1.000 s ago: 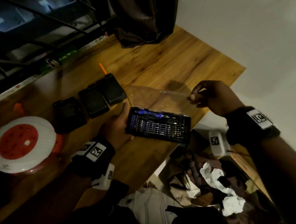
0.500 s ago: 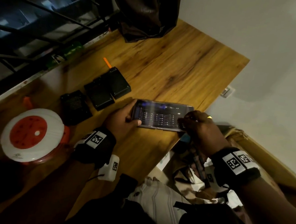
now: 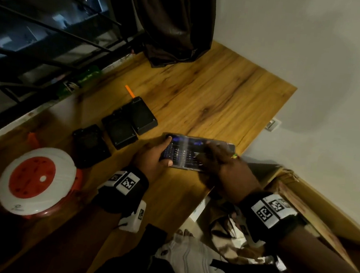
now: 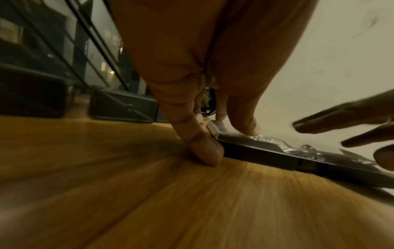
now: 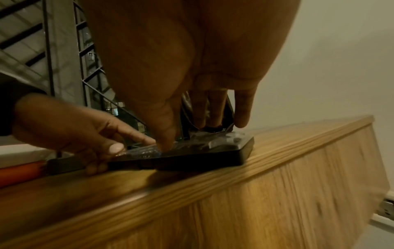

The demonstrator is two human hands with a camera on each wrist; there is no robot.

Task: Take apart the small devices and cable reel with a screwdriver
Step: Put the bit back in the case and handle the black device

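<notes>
The flat black screwdriver-bit case with a clear lid (image 3: 191, 153) lies at the wooden table's (image 3: 211, 99) near edge, its long axis running from 9 to 3 o'clock. The left hand (image 3: 153, 155) grips its 9 o'clock end, thumb on top and fingers curled around the side. The right hand (image 3: 221, 160) lays loosely spread fingers on the lid toward 3 o'clock; the round white-and-red cable reel (image 3: 36, 180) sits well apart toward 8 o'clock.

Dim, warm light throughout — shadows pool at the near left of the wooden surface (image 3: 211, 99). Glare streaks the case lid (image 3: 186, 150). Both wrist views are motion-smeared, wood grain blurring toward the stretched edges — noise in the dark corners.
</notes>
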